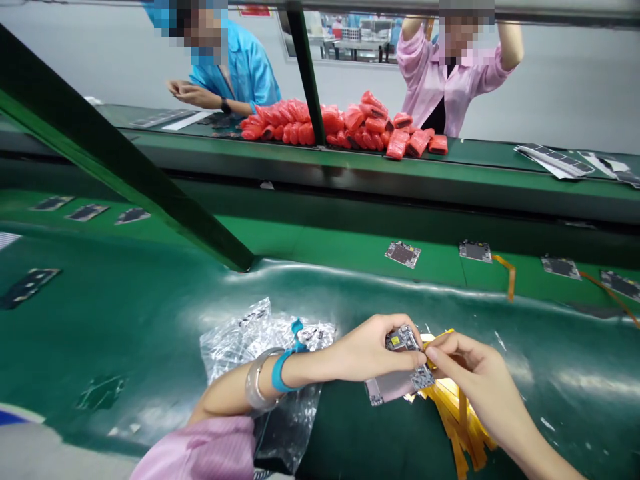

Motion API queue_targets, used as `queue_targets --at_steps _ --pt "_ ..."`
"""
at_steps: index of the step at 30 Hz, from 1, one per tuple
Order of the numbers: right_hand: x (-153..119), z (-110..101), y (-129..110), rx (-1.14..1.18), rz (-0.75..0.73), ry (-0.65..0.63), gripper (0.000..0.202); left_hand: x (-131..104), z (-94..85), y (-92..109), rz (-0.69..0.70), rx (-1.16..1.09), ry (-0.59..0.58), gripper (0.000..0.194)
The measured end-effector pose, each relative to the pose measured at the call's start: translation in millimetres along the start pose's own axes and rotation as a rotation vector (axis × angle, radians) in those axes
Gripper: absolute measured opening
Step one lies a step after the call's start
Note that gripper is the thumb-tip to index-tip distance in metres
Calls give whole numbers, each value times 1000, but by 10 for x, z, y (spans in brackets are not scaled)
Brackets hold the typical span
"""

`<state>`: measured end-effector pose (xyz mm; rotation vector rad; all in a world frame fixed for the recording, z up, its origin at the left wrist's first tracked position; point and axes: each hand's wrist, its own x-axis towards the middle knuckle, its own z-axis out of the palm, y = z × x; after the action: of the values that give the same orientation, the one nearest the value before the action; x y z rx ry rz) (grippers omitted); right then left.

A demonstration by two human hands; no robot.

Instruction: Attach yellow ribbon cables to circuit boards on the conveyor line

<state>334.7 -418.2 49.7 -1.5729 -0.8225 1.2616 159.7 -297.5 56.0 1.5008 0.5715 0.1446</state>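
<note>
My left hand (383, 347) grips a small circuit board (395, 385) by its edges, thumb in front and fingers behind. A yellow square sits on the board's upper part. At the board's right edge, my right hand (467, 363) pinches the end of an orange flex cable (463, 407) between thumb and finger. Whether that end touches the board's connector I cannot tell. Below the hands a bundle of orange flex cables (450, 433) lies fanned out on the green mat. Left of the board, under my left forearm, is a crumpled clear plastic bag (235, 343).
On the green belt (320, 247) beyond lie several circuit boards (403, 254), some with orange cables attached. A slanted green post (125, 153) crosses the left side. Red-wrapped packs (360, 123) are piled on the far bench, where two people (250, 73) work.
</note>
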Motion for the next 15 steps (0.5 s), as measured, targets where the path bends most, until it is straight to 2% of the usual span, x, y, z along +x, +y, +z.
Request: queue_targets --at_steps 7,15 --pt "-46 -63 102 -34 -42 -62 37 -19 -20 34 47 -54 -13 17" --pt "-114 6 54 -25 -120 26 34 -41 -5 79 10 -117 -34 28"
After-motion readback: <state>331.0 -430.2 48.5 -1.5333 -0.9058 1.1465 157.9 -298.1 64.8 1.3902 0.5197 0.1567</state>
